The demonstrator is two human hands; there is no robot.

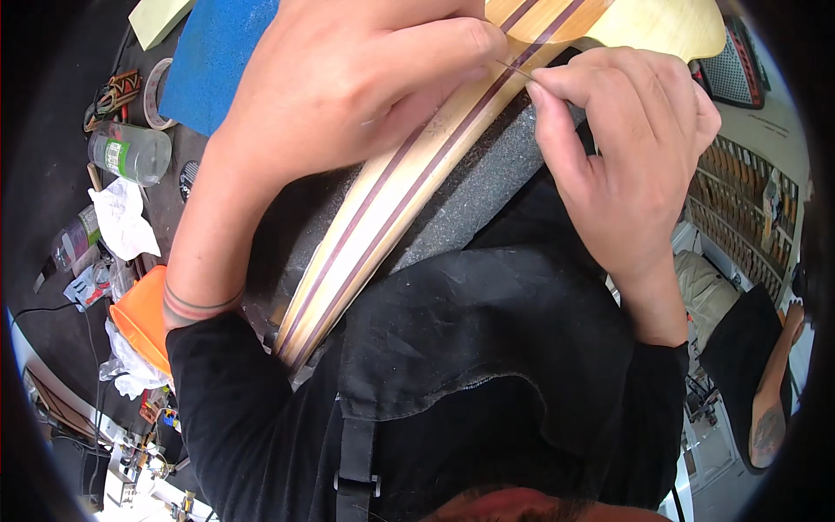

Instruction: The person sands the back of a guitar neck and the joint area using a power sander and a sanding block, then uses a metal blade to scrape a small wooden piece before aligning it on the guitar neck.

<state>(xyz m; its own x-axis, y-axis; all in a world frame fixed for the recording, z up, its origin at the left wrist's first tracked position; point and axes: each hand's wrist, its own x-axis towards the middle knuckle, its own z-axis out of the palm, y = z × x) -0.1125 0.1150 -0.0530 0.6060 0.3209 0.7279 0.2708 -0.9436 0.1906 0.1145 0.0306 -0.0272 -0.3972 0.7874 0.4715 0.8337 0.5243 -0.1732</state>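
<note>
A long piece of laminated wood [409, 196], pale with two dark stripes, runs diagonally beneath my hands and looks like an instrument neck. It widens at the top into a rounded yellowish part [665, 26]. My right hand [622, 152] pinches a thin needle-like sliver [517, 70] between thumb and forefinger, just over the wood. Across the wood reaches my left hand [348, 83], its fingers closed and their tips at the sliver's other end. Whether those fingers grip it is partly hidden. Under the wood lies a speckled dark grey support [496, 178].
Left on the dark table are a blue sheet [213, 65], a tape roll [156, 94], a clear jar [130, 154], crumpled white paper [123, 217] and an orange container [142, 315]. At right are a tool rack [744, 196] and another person's arm [772, 387].
</note>
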